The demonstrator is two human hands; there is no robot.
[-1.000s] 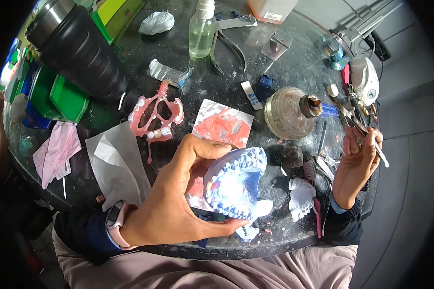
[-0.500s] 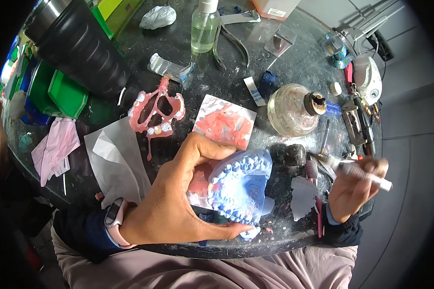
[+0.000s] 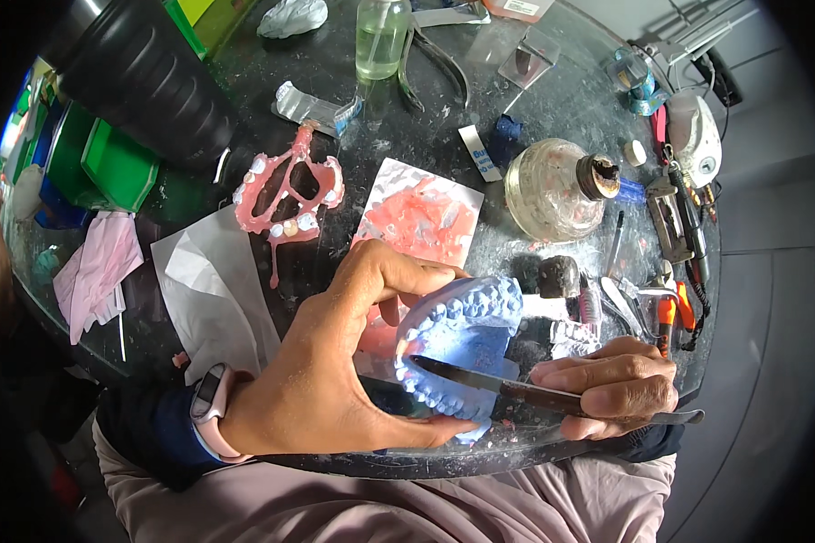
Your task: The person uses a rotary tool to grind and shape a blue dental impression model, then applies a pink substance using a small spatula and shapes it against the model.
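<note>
My left hand (image 3: 312,366) grips a blue dental model (image 3: 469,312) by its outer edges, thumb at the near side and fingers at the far side. The model's teeth curve round a hollow middle. A small pinkish patch shows on its left front. In my right hand (image 3: 616,385) is a wax knife (image 3: 471,376), held between thumb and fingers. Its dark blade crosses the model, the tip at the front teeth near the patch; whether it touches is hard to tell. Partly under my left hand lies a white card (image 3: 471,204) smeared with pink wax (image 3: 417,226).
A pink wax piece with white teeth (image 3: 290,201) lies at the left beside white paper (image 3: 213,308). A glass spirit lamp (image 3: 548,195) stands beyond the model. Pliers (image 3: 444,59), a spray bottle (image 3: 378,45) and a black tumbler (image 3: 145,86) are farther back. Orange-handled tools (image 3: 666,317) lie right.
My right hand has moved left with the knife, from the table's right side to over the model, bringing the blade to the front teeth. The model is slightly tilted compared with before.
</note>
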